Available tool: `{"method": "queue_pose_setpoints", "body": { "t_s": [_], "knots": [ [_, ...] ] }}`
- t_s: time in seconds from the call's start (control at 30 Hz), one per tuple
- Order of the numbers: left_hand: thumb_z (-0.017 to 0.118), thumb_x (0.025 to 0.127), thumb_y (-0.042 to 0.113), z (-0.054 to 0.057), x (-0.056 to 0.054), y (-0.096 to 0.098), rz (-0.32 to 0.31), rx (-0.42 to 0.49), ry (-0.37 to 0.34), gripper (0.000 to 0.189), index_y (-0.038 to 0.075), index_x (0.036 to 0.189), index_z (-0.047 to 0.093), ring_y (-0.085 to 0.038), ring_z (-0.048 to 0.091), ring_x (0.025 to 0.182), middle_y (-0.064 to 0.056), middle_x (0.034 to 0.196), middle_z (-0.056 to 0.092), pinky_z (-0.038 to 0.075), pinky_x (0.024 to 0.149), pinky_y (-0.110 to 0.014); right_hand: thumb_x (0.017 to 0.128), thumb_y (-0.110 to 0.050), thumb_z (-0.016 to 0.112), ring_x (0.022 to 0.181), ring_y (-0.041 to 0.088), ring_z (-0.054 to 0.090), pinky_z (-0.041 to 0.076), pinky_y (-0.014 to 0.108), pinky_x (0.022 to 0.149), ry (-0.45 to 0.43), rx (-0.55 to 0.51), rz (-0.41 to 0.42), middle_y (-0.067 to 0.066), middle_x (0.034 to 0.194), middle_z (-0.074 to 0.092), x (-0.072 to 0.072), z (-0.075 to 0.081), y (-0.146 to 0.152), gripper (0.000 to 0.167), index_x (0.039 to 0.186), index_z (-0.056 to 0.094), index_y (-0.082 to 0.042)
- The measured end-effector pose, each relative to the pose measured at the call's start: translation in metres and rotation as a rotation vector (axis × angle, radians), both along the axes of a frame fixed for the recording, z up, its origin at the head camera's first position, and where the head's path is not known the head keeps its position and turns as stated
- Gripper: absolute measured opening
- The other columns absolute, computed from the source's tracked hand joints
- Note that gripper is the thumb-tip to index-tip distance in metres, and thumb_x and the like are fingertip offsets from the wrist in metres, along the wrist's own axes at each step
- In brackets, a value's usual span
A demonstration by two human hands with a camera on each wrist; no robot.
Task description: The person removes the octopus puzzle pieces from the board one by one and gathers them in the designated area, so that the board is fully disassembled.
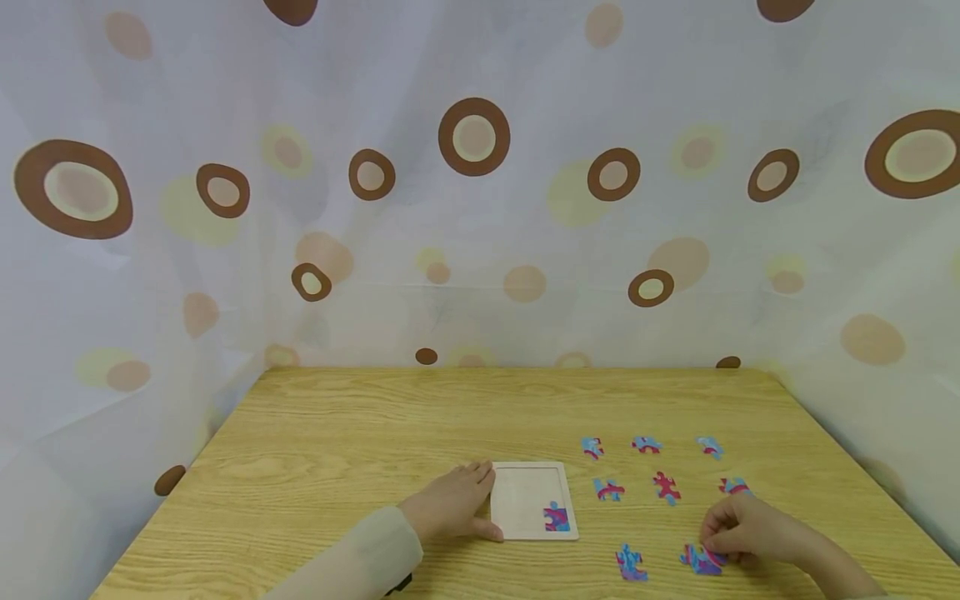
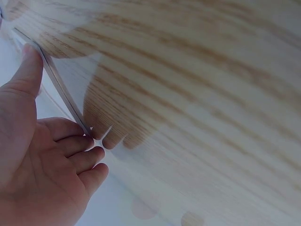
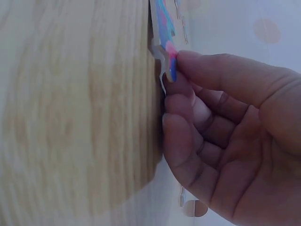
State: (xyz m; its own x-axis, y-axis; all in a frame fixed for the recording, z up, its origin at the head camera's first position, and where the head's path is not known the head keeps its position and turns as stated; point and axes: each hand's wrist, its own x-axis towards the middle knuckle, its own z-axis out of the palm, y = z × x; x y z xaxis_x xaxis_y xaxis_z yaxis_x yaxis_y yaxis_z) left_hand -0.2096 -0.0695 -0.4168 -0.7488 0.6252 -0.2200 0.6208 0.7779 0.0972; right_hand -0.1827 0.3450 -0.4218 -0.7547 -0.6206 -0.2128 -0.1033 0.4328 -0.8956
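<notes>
My left hand rests along the left edge of a square white puzzle tray, its thumb at the near corner and its fingers at the far one. One blue, purple and pink puzzle piece lies in the tray's near right corner. Off to the right, my right hand pinches a blue and pink puzzle piece by its right end. In the right wrist view the thumb is on top of this piece, with the index finger under it, close over the table.
Several loose puzzle pieces lie in rough rows right of the tray, among them a red one, a blue one left of my right hand, and another just beyond it. A patterned white cloth hangs behind the wooden table.
</notes>
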Motion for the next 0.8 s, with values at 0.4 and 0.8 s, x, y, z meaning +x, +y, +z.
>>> {"method": "queue_pose_setpoints", "body": {
  "t_s": [0.4,0.8],
  "knots": [
    [0.052,0.083,0.060,0.000,0.000,-0.001,-0.007,0.014,0.007,0.084,0.001,0.141,0.035,-0.022,0.029,0.132,-0.012,0.145,0.031,0.026,0.107,-0.033,0.089,-0.002,0.056,0.053,0.004,0.045,0.034,0.015,0.044,-0.020,-0.030,-0.013,-0.002,0.068,0.055,0.001,0.002,-0.001,0.014,0.085,0.060,0.010],
    [0.053,0.082,0.060,0.003,0.001,0.000,0.006,0.012,-0.005,0.084,0.002,0.141,0.035,-0.021,0.029,0.132,-0.011,0.145,0.032,0.026,0.106,-0.033,0.091,-0.003,0.053,0.057,0.004,0.046,0.043,0.021,0.047,0.129,-0.046,-0.021,-0.001,0.071,0.054,-0.014,0.013,-0.023,0.019,0.098,0.058,0.014]
  ]
}}
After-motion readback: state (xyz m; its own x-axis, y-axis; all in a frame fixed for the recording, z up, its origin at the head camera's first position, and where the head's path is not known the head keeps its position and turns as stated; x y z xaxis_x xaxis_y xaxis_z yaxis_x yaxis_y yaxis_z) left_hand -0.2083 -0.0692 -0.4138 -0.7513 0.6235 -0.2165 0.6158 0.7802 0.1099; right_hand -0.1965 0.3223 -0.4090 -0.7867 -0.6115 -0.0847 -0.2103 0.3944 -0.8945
